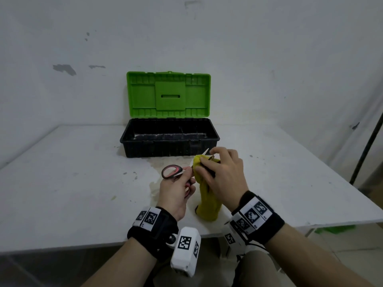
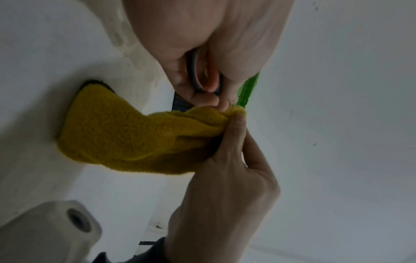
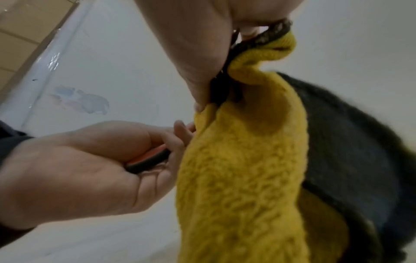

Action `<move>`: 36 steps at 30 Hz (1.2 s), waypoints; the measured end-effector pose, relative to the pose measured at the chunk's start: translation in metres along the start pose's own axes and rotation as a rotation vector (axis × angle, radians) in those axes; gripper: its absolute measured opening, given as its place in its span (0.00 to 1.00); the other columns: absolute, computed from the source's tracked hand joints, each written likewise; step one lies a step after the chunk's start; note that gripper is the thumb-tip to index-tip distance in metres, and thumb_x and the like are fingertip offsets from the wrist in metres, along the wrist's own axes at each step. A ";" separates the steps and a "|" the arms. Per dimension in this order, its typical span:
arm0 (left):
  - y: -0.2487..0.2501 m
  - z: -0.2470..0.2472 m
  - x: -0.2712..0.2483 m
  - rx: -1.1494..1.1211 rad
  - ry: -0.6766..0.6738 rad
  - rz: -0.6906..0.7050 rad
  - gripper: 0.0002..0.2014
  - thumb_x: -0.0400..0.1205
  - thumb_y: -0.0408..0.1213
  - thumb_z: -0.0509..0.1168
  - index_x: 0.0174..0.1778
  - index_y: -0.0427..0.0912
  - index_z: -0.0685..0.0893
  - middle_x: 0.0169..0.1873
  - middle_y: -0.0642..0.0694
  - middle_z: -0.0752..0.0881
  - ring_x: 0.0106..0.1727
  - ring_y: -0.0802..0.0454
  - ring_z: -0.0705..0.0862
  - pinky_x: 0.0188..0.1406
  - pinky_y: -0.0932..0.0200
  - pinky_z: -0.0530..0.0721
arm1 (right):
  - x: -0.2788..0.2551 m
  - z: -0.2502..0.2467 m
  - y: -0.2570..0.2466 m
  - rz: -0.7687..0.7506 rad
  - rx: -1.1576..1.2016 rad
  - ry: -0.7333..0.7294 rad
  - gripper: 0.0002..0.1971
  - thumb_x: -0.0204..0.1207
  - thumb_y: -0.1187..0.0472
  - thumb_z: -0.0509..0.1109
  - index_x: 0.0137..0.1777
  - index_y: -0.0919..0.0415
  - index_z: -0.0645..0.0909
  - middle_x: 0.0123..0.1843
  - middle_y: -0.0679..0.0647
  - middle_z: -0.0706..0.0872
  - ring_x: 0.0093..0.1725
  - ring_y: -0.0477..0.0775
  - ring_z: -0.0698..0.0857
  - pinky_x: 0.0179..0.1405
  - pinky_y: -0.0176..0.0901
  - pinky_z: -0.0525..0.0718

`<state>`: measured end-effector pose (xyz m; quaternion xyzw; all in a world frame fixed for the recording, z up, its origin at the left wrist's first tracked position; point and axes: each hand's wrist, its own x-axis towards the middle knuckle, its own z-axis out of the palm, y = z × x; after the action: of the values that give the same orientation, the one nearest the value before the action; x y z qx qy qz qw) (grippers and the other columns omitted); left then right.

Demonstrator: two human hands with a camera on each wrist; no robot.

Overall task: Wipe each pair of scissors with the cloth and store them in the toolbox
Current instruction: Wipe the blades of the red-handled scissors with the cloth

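**Ana:** White wall [image 1: 269,48], chipped in spots, behind a white table [image 1: 62,193]; the toolbox [image 1: 170,139] stands at the back of it with its green lid [image 1: 168,94] up. I can't see anything stored in it from the head view.

**Ben:** Where are the scissors [image 1: 173,171]?

**Ana:** Held above the table, near the front of the toolbox. The left hand [image 1: 176,193] has its fingers curled round 1 handle loop; the other loop sticks out to the left. The right hand [image 1: 224,177] pinches the cloth [image 1: 208,206] around the blades, and only a pale tip pokes out past the fold.

**Ben:** So the wipe is under way, I'd guess. What could go wrong?

**Ana:** 3 things, to my mind. First, the cloth is thin where the fingers [image 2: 236,128] pinch it; if they slide along the edge instead of the flats, a blade could bite through to skin. Second, with only 1 loop held, the blades may swing apart mid-stroke and catch the weave or a fingertip.

**Ben:** And the third?

**Ana:** The cloth's tail drags on the table, which looks stained just under the hands. It could pick up grime and smear it back on the blades.
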<state>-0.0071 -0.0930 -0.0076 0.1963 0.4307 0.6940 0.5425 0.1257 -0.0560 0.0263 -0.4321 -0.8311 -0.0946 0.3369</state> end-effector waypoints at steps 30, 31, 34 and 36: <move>-0.005 -0.002 0.004 0.014 0.080 0.101 0.08 0.85 0.38 0.69 0.43 0.38 0.88 0.27 0.45 0.78 0.26 0.56 0.79 0.27 0.66 0.81 | -0.011 0.008 0.010 -0.043 0.243 0.005 0.16 0.83 0.59 0.63 0.68 0.61 0.79 0.61 0.60 0.81 0.55 0.61 0.79 0.55 0.47 0.81; -0.006 -0.003 0.005 0.013 0.087 0.107 0.08 0.85 0.37 0.70 0.43 0.38 0.88 0.27 0.45 0.79 0.26 0.56 0.80 0.27 0.67 0.82 | -0.012 0.006 0.008 -0.049 0.249 0.010 0.17 0.83 0.56 0.60 0.68 0.61 0.78 0.60 0.59 0.81 0.55 0.60 0.79 0.55 0.43 0.80; -0.009 -0.004 0.006 0.038 0.081 0.131 0.08 0.84 0.38 0.70 0.45 0.36 0.89 0.28 0.44 0.80 0.27 0.56 0.81 0.28 0.65 0.82 | -0.016 0.002 -0.002 -0.096 0.252 0.004 0.20 0.83 0.54 0.55 0.68 0.61 0.79 0.54 0.59 0.82 0.51 0.57 0.79 0.50 0.40 0.80; -0.011 -0.002 0.003 0.063 0.054 0.150 0.09 0.85 0.38 0.70 0.44 0.36 0.89 0.27 0.45 0.80 0.27 0.55 0.80 0.29 0.63 0.81 | -0.016 0.006 -0.006 -0.093 0.257 -0.023 0.19 0.83 0.54 0.55 0.67 0.60 0.79 0.50 0.60 0.81 0.48 0.58 0.80 0.45 0.44 0.83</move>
<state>-0.0034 -0.0901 -0.0181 0.2262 0.4508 0.7237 0.4710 0.1248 -0.0669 0.0127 -0.3478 -0.8592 0.0020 0.3752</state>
